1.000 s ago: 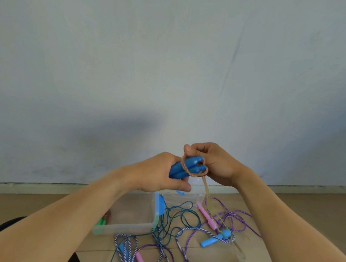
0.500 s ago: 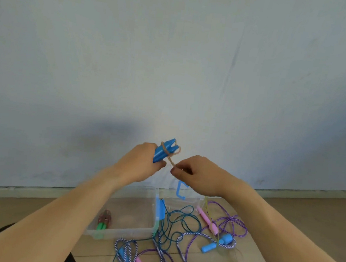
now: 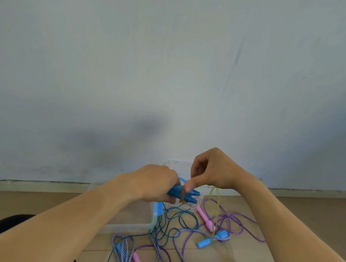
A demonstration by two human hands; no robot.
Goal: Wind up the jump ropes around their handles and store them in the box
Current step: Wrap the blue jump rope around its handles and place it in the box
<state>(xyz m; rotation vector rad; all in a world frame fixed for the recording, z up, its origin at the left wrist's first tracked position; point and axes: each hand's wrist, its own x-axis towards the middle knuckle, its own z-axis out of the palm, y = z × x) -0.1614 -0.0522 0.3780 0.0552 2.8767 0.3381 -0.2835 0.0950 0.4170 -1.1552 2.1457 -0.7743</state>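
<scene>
**A:** What fills the view, starting with the biggest things?

**B:** A pale wall [image 3: 174, 67] takes up most of it, meeting a tan floor [image 3: 307, 217] low down. Two bare forearms reach forward from the bottom edge. Beneath them on the floor sits a clear plastic storage box [image 3: 129, 225], mostly hidden by the left arm, so what it holds cannot be told.

**A:** And the ropes?

**B:** To the right of the box lies a loose tangle: a teal rope [image 3: 177, 221], a purple rope [image 3: 241, 224] with a pink handle [image 3: 203, 218], and a blue-and-white striped rope [image 3: 157, 247] with a light blue handle [image 3: 211, 239]. None of these is wound.

**A:** What are the hands doing?

**B:** The person's left hand [image 3: 152, 182] is clenched around a pair of blue handles [image 3: 185, 194], held side by side above the box. The right hand [image 3: 212, 170] pinches a tan-yellow rope [image 3: 213, 208] between thumb and fingers. One turn of it crosses the handles; the rest hangs slack to the floor.

**A:** How should this step go well?

**B:** Judging from this, the winding has barely begun. The person would do best to keep the handles pressed together, lay each turn snug beside the last, and hold light tension so the hanging length does not snag the tangle below.
</scene>
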